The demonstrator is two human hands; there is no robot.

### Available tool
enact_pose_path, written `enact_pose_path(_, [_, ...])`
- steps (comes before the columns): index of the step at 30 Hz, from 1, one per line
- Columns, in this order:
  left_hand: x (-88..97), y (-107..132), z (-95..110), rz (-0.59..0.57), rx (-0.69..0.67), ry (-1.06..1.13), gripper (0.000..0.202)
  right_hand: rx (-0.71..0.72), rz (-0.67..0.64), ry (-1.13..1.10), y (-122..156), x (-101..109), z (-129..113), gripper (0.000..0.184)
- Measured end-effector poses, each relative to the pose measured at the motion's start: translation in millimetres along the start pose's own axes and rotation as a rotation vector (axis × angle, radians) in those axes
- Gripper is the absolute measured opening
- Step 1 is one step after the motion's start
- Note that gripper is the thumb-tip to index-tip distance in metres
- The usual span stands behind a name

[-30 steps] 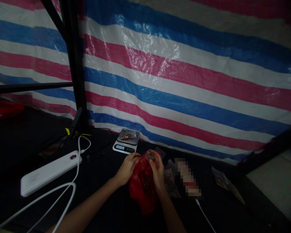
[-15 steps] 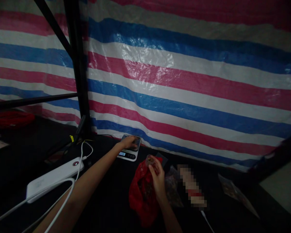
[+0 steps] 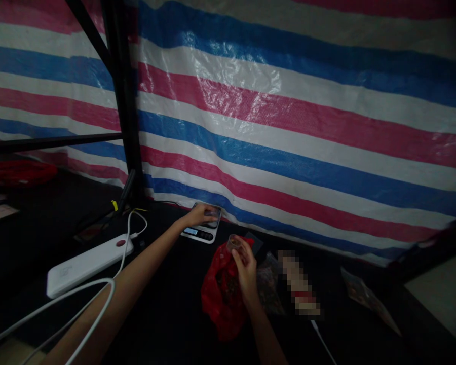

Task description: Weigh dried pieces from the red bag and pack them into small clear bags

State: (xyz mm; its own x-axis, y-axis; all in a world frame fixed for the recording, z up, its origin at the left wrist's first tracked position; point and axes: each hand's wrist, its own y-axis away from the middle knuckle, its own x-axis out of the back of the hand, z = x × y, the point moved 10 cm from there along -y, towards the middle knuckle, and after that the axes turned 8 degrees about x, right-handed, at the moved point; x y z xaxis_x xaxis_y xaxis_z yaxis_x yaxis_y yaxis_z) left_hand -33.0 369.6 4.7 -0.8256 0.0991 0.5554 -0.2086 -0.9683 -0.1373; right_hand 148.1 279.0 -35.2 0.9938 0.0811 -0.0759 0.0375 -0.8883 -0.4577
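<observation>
My left hand point(image 3: 200, 215) reaches over the weighing pan of a small white digital scale point(image 3: 209, 238), whose display is lit. Its fingers are bent and drawn together on the pan; what they hold, if anything, is too dim to make out. With thumb and fingers, my right hand point(image 3: 247, 266) grips a small clear plastic cup point(image 3: 233, 242), which has brownish bits in it. Just below the cup, an open red plastic bag point(image 3: 213, 284) lies on the black table, with dark, mixed loose pieces inside.
Right of the red bag lie a clear bag of dark pieces point(image 3: 269, 289), a pixelated item point(image 3: 299, 284) with a white cable, and another clear packet point(image 3: 368, 299). A white power bank point(image 3: 87, 266) with cables sits left. Behind stand a black frame post point(image 3: 127, 111) and striped sheeting point(image 3: 289, 137).
The view has shifted slightly, so most things sit a little higher in the picture. My left hand remains over the scale, and my right hand still grips the cup above the red bag.
</observation>
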Motion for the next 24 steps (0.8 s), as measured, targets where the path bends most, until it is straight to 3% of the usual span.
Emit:
enact_pose_path(7, [-36.8, 76.2, 25.0, -0.079, -0.047, 0.331, 0.034, 0.059, 0.074, 0.067, 1.3, 7.7, -9.5, 0.035])
enact_pose_path(10, [-50.2, 94.7, 29.6, -0.083, -0.048, 0.407, 0.034, 0.094, 0.035, 0.145, 1.4, 4.3, -14.8, 0.031])
enact_pose_path(16, [-63.1, 96.3, 29.3, -0.113, -0.046, 0.460, 0.039, 0.112, -0.020, 0.185, 0.1, 1.2, -19.0, 0.030])
enact_pose_path(24, [-60.8, 95.2, 19.9, -0.111, -0.019, 0.488, 0.042, 0.302, -0.145, 0.401, 2.8, -13.2, -41.3, 0.026])
